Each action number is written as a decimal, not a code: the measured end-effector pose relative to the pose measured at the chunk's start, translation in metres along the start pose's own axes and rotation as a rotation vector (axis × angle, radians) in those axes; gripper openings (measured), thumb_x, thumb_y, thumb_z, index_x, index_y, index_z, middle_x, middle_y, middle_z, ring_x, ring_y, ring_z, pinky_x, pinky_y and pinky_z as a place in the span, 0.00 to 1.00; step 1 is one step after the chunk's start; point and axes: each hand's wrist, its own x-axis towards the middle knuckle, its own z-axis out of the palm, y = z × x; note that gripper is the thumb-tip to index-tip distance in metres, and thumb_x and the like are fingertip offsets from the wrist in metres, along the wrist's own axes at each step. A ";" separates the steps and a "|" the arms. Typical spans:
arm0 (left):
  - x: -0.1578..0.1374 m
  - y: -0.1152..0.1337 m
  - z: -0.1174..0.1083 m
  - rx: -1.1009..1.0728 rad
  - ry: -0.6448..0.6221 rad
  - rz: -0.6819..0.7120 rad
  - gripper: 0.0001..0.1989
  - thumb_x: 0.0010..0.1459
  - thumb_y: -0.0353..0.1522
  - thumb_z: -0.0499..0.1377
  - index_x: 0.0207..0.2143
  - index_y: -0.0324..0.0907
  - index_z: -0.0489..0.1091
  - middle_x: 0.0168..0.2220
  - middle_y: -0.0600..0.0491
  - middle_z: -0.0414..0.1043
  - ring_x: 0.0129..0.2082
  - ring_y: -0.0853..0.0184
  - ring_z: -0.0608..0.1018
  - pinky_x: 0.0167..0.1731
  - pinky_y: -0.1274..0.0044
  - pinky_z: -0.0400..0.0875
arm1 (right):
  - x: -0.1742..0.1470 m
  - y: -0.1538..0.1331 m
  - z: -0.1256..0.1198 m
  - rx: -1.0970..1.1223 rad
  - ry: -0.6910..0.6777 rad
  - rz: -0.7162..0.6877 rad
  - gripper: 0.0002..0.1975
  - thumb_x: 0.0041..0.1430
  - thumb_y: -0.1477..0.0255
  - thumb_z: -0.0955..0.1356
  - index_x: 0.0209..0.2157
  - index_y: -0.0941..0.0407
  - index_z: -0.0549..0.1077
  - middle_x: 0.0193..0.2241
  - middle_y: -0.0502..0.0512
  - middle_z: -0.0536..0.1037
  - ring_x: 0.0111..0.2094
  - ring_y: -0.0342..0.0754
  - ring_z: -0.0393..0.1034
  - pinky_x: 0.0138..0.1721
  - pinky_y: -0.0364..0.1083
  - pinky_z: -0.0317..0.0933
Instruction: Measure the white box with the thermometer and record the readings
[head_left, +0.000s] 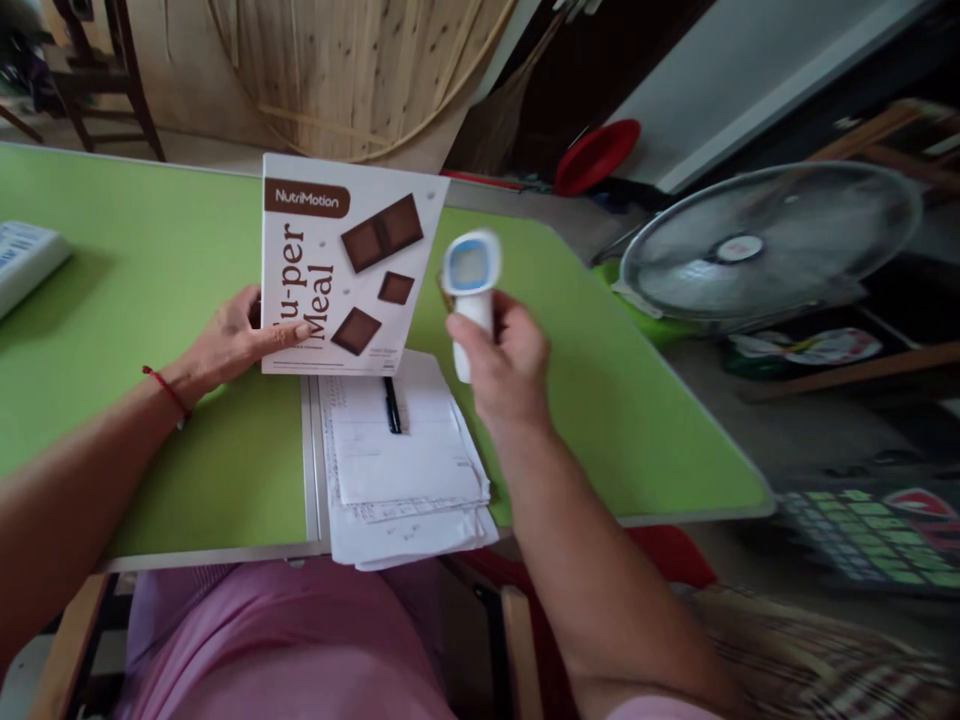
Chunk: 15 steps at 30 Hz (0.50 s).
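Now | left hand (236,340) flat, fingers released, on box (341,265), frame centre | right hand (502,365) grasping thermometer (470,285) above papers (397,470) on worktop (150,300)

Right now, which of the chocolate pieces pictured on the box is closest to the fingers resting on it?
The bottom chocolate square on the NutriMotion box, just right of the left hand. The large bar and small square are printed higher up.

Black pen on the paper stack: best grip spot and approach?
Pinch the pen mid-barrel from straight above, fingers on its left and right flanks. It lies flat on the paper stack, long axis running away from the person, far end close under the box, so the middle is freest.
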 end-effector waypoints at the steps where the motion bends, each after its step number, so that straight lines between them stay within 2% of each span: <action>1: 0.000 0.000 0.000 0.001 -0.006 -0.002 0.24 0.51 0.43 0.64 0.46 0.40 0.68 0.49 0.45 0.73 0.46 0.59 0.76 0.43 0.71 0.72 | -0.003 -0.014 -0.005 0.115 0.010 0.005 0.18 0.49 0.62 0.65 0.41 0.55 0.68 0.35 0.58 0.72 0.32 0.48 0.68 0.32 0.49 0.64; 3: 0.000 0.000 0.000 -0.004 -0.019 -0.004 0.24 0.50 0.43 0.64 0.47 0.41 0.68 0.49 0.45 0.73 0.46 0.59 0.76 0.43 0.71 0.72 | -0.012 -0.042 -0.014 0.328 -0.118 0.095 0.17 0.45 0.64 0.66 0.39 0.53 0.67 0.28 0.53 0.68 0.26 0.44 0.62 0.26 0.47 0.60; 6: 0.001 -0.002 -0.001 -0.027 -0.021 -0.007 0.25 0.50 0.43 0.64 0.47 0.39 0.68 0.49 0.44 0.73 0.46 0.59 0.76 0.43 0.70 0.72 | -0.033 -0.073 -0.020 0.590 -0.521 0.352 0.16 0.42 0.65 0.66 0.36 0.53 0.68 0.23 0.48 0.62 0.21 0.41 0.56 0.20 0.45 0.53; 8: 0.002 -0.003 0.000 -0.052 -0.029 0.003 0.25 0.50 0.42 0.65 0.47 0.39 0.69 0.48 0.44 0.74 0.45 0.59 0.76 0.43 0.70 0.72 | -0.051 -0.080 -0.015 0.670 -0.619 0.421 0.17 0.43 0.66 0.67 0.37 0.54 0.69 0.24 0.47 0.63 0.21 0.40 0.56 0.21 0.44 0.53; 10: 0.003 -0.003 0.000 -0.064 -0.039 0.016 0.23 0.50 0.42 0.65 0.45 0.38 0.69 0.46 0.45 0.75 0.44 0.59 0.77 0.42 0.71 0.73 | -0.068 -0.078 -0.005 0.706 -0.636 0.444 0.17 0.45 0.64 0.68 0.39 0.54 0.69 0.23 0.46 0.62 0.21 0.40 0.57 0.22 0.44 0.54; 15: 0.002 -0.003 0.001 -0.068 -0.004 0.035 0.22 0.49 0.43 0.65 0.43 0.39 0.71 0.44 0.47 0.76 0.43 0.59 0.77 0.41 0.72 0.73 | -0.093 -0.070 0.023 0.843 -0.488 0.565 0.18 0.45 0.61 0.69 0.37 0.55 0.70 0.22 0.45 0.63 0.20 0.38 0.55 0.23 0.44 0.51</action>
